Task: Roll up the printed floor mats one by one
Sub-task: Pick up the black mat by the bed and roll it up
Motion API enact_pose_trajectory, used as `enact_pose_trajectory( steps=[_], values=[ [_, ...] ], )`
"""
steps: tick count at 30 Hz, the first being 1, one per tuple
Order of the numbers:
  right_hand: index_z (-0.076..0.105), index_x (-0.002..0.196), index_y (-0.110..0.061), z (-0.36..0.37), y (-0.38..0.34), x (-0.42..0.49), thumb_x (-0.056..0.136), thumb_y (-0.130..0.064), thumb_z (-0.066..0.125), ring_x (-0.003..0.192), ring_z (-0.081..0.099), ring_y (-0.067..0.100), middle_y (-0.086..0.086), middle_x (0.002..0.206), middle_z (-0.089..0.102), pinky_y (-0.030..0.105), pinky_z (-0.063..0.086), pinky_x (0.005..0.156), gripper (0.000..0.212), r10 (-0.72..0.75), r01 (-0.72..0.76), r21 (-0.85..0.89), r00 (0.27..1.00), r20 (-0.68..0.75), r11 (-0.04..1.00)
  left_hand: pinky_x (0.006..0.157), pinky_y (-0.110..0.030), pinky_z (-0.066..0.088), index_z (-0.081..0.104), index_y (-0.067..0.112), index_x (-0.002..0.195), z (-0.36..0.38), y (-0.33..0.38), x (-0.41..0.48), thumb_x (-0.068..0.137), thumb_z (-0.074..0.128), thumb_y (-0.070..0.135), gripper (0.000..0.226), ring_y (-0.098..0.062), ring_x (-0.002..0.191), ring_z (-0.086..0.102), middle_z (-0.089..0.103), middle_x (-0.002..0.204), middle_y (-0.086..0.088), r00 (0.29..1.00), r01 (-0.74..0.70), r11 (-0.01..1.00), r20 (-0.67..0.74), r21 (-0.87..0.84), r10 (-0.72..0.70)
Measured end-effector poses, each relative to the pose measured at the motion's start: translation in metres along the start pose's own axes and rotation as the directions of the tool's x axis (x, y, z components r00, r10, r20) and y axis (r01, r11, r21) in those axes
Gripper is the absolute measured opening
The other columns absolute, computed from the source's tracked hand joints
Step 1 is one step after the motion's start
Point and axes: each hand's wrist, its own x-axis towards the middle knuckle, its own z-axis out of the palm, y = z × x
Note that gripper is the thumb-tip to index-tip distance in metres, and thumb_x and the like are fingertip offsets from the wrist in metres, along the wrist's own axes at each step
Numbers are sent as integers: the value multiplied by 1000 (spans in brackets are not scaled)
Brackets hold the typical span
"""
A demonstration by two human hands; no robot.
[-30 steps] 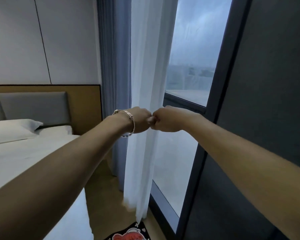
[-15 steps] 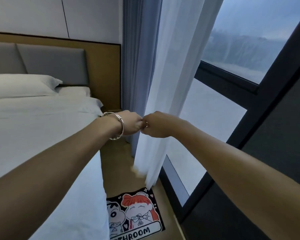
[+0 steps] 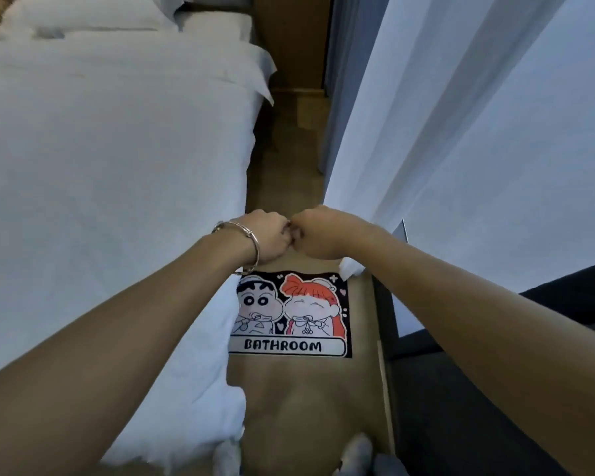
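**Mat position and clearances**

Both arms are extended forward over the floor [image 3: 299, 400]. The left hand [image 3: 268, 238] and right hand [image 3: 318, 235] are each closed into a fist, with nothing seen held. The two fists are pressed together at the knuckles. A bracelet [image 3: 251, 243] is worn on the left wrist. The fists are held in the air, above the far edge of the mat [image 3: 292, 314] as seen from the head camera.

The mat is laid flat and unrolled on the floor, in the narrow strip between the bed [image 3: 117, 149] and the window frame [image 3: 385, 304]. Its printed side faces up, with the word BATHROOM along the near edge.

Edges:
- Left edge: partly covered by the bedding that overhangs the side of the bed.
- Right edge: fully visible, parted from the window frame by a thin band of bare floor.
- Far right corner: the curtain [image 3: 409, 115] hem lies just beside it; whether it touches cannot be told.
- Far edge: partly hidden behind the fists.
- Near edge: fully visible.

Open room: bare floor is seen on the near side of the mat and again beyond it, along the bed. To left and right the strip is closed in by the bed and the curtain.
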Motion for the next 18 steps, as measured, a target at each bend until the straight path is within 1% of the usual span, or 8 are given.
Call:
enact_pose_trajectory(
  steps=[2,4,6,9,12,14,16,18],
  values=[
    [54,81,-12,51,29,24,90,-15,46,79,56,26,7,84,59,35,48,71,13,-5,2,50,998,66,999,67,-30,40,52,20,88,54,-2,26,99,30,33,28,-25,77,54,58,90,-10,998,41,999,56,-34,-39],
    [56,84,-12,109,56,49,87,-13,44,81,56,29,10,92,62,34,46,69,13,1,-13,96,992,128,995,67,-31,42,53,21,89,109,-8,50,99,31,30,26,-26,78,55,61,92,-10,993,66,995,102,-75,-58],
    [58,93,-13,170,82,71,88,-13,42,85,53,27,9,100,61,32,43,70,17,14,-37,139,986,166,990,70,-31,42,57,21,105,167,-16,73,98,33,26,26,-27,85,56,64,102,-10,989,73,991,133,-108,-58],
    [58,112,-16,259,116,96,91,-16,39,93,53,26,10,116,60,32,45,75,28,83,-137,256,974,209,957,70,-29,41,48,26,131,258,-30,107,96,35,23,37,-22,86,55,62,112,-6,978,108,982,196,-156,-76],
    [53,131,-18,347,140,115,94,-15,38,97,57,25,8,118,61,30,45,73,40,138,-227,390,960,242,892,88,-38,46,45,26,134,352,-50,138,95,38,26,40,-25,109,53,52,129,-5,963,147,975,250,-167,-103],
    [49,137,-18,406,153,132,96,-16,39,112,54,25,8,126,59,33,44,85,42,156,-261,439,953,260,860,97,-42,42,41,25,137,411,-67,157,95,38,26,42,-26,121,46,41,139,-6,954,180,971,269,-155,-134],
    [51,134,-16,466,162,153,96,-18,40,115,52,27,10,127,59,35,44,89,39,180,-294,456,944,277,840,101,-39,40,34,25,143,465,-87,174,96,39,25,47,-26,128,41,32,147,-6,947,204,970,278,-131,-162],
    [56,127,-13,524,166,173,96,-20,41,104,56,26,10,122,61,34,48,83,35,193,-324,492,935,298,808,102,-37,38,35,23,143,516,-111,187,96,40,25,47,-25,129,39,32,147,-6,941,219,971,284,-95,-185]
  ],
)
